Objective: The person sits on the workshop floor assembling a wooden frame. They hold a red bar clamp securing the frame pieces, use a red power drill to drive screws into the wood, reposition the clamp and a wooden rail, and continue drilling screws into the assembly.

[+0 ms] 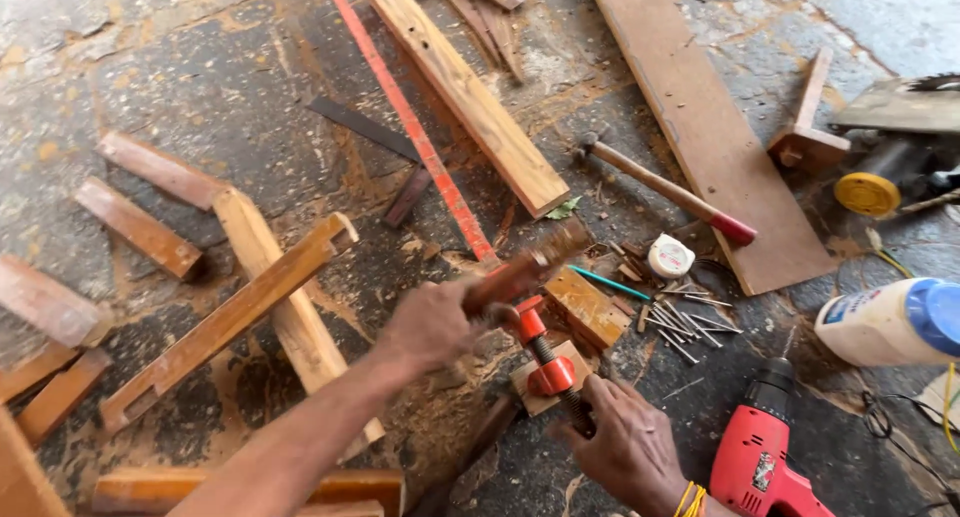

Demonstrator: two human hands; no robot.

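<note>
Head view, looking down at a rough, stained concrete floor (180,67) strewn with sawdust and wood offcuts. At centre frame the left hand (432,324) is closed around a reddish-brown wooden block (525,267), blurred, held at a slant. Just below it, the right hand (625,439) grips the dark threaded screw end of an orange metal clamp (545,362), whose jaw sits against a small square wood piece (590,307). A yellow band circles the right wrist.

Left of the hands, two pale planed battens (250,307) cross in an X shape. Short reddish blocks lie at the far left. In the upper middle lie a long light plank (465,92) and a thin red metal rule (410,122). A wide brown board (710,127) runs down the upper right, with a wooden-handled hammer (665,189) with a red grip end beside it. Near the clamp to the right are a round white tape measure (670,257), a teal pencil (610,283) and a scatter of steel nails (690,322). At the lower right sit a red plastic drill (765,457) and a white glue bottle (885,322) with a blue cap.
</note>
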